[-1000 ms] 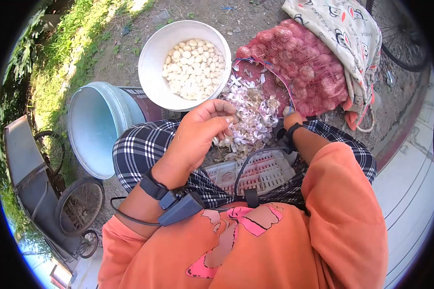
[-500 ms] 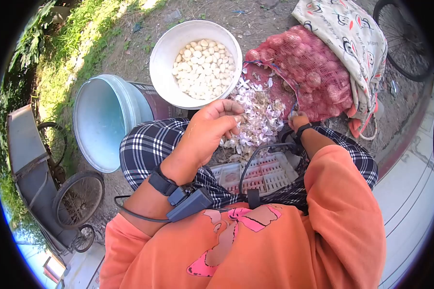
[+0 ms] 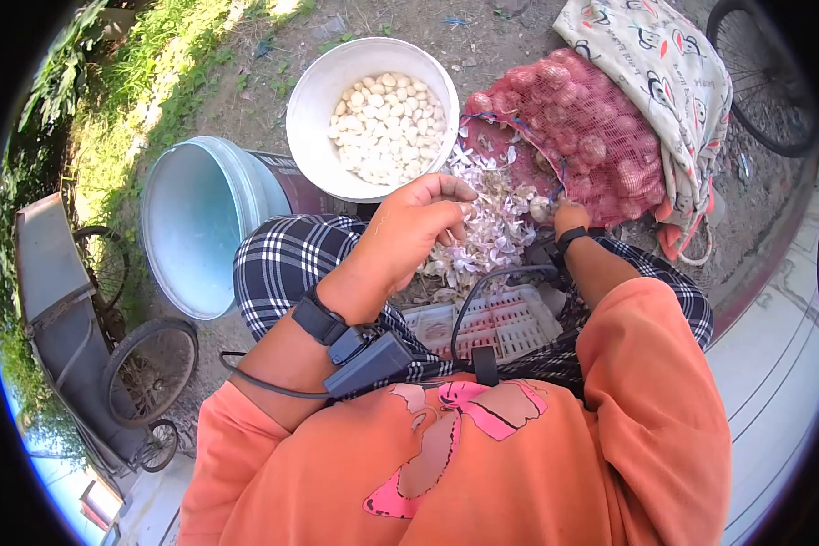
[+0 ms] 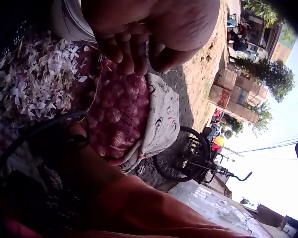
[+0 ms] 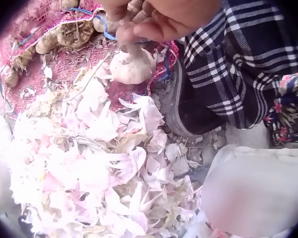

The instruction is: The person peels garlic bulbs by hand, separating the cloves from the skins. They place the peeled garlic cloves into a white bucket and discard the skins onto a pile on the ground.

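My right hand [image 3: 571, 218] pinches a whole garlic bulb [image 5: 132, 67] by its neck, above the edge of a heap of pale papery garlic skins [image 5: 99, 163]. Right beside it is the mouth of a red mesh bag [image 3: 582, 136] filled with garlic bulbs. My left hand [image 3: 420, 218] hovers over the left side of the skin heap, fingers loosely bent and thumb apart from them. Nothing shows between its fingers in the left wrist view. Beyond that hand stands a white bucket [image 3: 305, 136], with many peeled garlic cloves [image 3: 391, 123] inside.
A light-blue bucket [image 3: 187, 227] lies tipped on its side at the left. Between the knees is a white slatted plastic crate [image 3: 519, 323]. A printed cloth sack [image 3: 664, 73] covers the mesh bag's far side. A cart [image 3: 73, 337] stands far left, a bicycle wheel [image 3: 760, 82] far right.
The head view has shifted a little, moving the buckets and bag rightward in it. The garlic bulb at my right hand now shows plainly, over the skins. My left hand keeps nearly the same pose.
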The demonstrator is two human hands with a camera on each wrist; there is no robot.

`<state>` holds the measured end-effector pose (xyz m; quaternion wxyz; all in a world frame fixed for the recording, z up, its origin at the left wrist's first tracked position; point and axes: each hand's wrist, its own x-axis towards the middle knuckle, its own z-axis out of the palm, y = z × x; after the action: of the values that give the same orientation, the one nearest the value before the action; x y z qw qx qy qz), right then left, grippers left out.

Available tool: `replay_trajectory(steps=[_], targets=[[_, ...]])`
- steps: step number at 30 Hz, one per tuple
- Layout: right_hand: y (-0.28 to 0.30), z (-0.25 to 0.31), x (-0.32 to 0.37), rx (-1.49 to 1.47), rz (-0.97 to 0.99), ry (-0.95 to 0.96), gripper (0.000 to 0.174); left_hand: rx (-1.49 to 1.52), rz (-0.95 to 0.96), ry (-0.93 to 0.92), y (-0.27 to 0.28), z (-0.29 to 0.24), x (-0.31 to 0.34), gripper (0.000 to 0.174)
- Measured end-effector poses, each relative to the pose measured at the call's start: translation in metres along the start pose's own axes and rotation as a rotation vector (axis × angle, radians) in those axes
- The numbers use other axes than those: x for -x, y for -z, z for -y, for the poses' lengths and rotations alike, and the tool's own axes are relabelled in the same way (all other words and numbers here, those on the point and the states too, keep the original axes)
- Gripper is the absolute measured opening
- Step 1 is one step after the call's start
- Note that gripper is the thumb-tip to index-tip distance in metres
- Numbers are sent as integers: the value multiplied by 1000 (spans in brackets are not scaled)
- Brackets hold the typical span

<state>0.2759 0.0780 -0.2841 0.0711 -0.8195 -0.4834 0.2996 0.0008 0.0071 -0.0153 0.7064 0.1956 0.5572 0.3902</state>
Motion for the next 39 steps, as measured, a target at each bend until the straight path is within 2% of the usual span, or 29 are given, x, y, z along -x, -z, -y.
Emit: replay_trajectory(steps=[2, 3, 5, 8, 10, 12, 14, 15, 23, 28, 30, 32, 34, 35, 36, 37, 38, 39], targets=[[20, 31, 11, 142, 69, 74, 34, 5, -6, -18, 2, 1, -1, 19], [22, 36, 11, 101, 13, 146, 32, 7, -14, -21, 4, 1, 0, 19], [40, 50, 15, 65, 23, 215, 32, -2, -27, -50, 7, 3, 0, 19], [100, 89, 46, 38, 27, 324, 31, 0, -52, -86, 6, 2, 6, 19], [133, 99, 64, 158, 23, 450, 29, -16, -78, -118, 8, 5, 7, 19], [170, 111, 81, 210, -8, 458, 28, -24, -64, -136, 12, 5, 5, 19], [198, 117, 100, 276, -57, 569, 26, -29, -106, -139, 13, 7, 8, 19], [208, 112, 97, 291, -85, 682, 25, -45, -117, -139, 14, 8, 10, 19], [290, 121, 133, 584, -207, 842, 21, -171, -158, -186, 19, 19, 26, 16], [337, 122, 122, 498, -405, 738, 21, -267, -151, -257, 15, 30, 31, 14], [354, 121, 114, 216, -560, 725, 22, -407, -110, -313, 15, 38, 30, 16], [359, 122, 113, -36, -635, 883, 23, -386, -46, -407, 20, 48, 22, 20], [341, 133, 127, -206, -517, 914, 20, -554, -136, -607, 9, 37, 35, 28], [334, 143, 157, -229, -379, 906, 19, -587, -119, -650, 7, 35, 38, 37], [318, 145, 172, -268, -266, 970, 19, -649, -122, -746, -1, 31, 49, 50], [300, 145, 187, -244, -234, 1082, 18, -734, -100, -782, -10, 25, 64, 62], [280, 146, 200, -253, -33, 1031, 17, -785, -54, -877, -12, 28, 68, 66], [259, 145, 210, -214, 78, 1067, 17, -861, -27, -921, -23, 19, 92, 67]])
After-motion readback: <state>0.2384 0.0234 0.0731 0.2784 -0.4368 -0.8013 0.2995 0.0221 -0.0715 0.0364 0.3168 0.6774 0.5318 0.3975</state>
